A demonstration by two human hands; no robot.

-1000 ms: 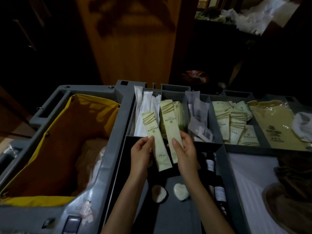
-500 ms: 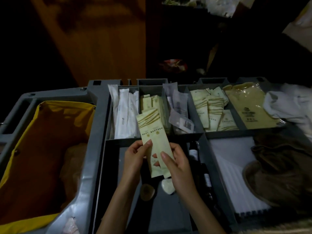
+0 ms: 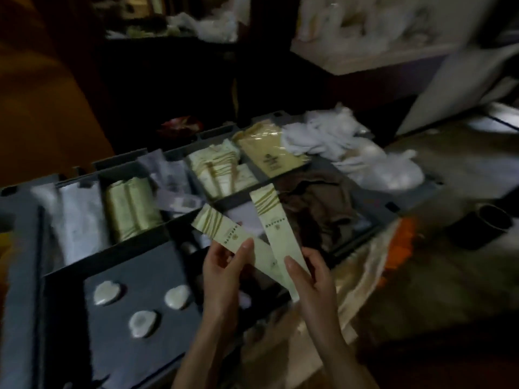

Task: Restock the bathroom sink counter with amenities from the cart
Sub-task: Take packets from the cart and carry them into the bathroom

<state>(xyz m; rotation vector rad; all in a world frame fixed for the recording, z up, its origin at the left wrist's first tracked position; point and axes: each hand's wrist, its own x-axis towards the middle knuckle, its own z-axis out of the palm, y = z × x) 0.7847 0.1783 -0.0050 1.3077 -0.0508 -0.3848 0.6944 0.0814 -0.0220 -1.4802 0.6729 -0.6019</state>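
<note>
While both hands are raised over the near side of the cart (image 3: 19, 276), I read the left hand (image 3: 222, 273) as pinching the first packet (image 3: 219, 227), cream with gold stripes, between thumb and curled fingers near its lower end. The right hand (image 3: 314, 279) grips the second packet (image 3: 273, 226) likewise, thumb on its face; both packets fan apart upward and overlap at the bottom, held above the cart's compartments. A matching stack (image 3: 132, 206) sits in a rear compartment, and three pale heart-shaped soaps (image 3: 106, 292) lie on the dark tray (image 3: 118, 346), left of the hands.
</note>
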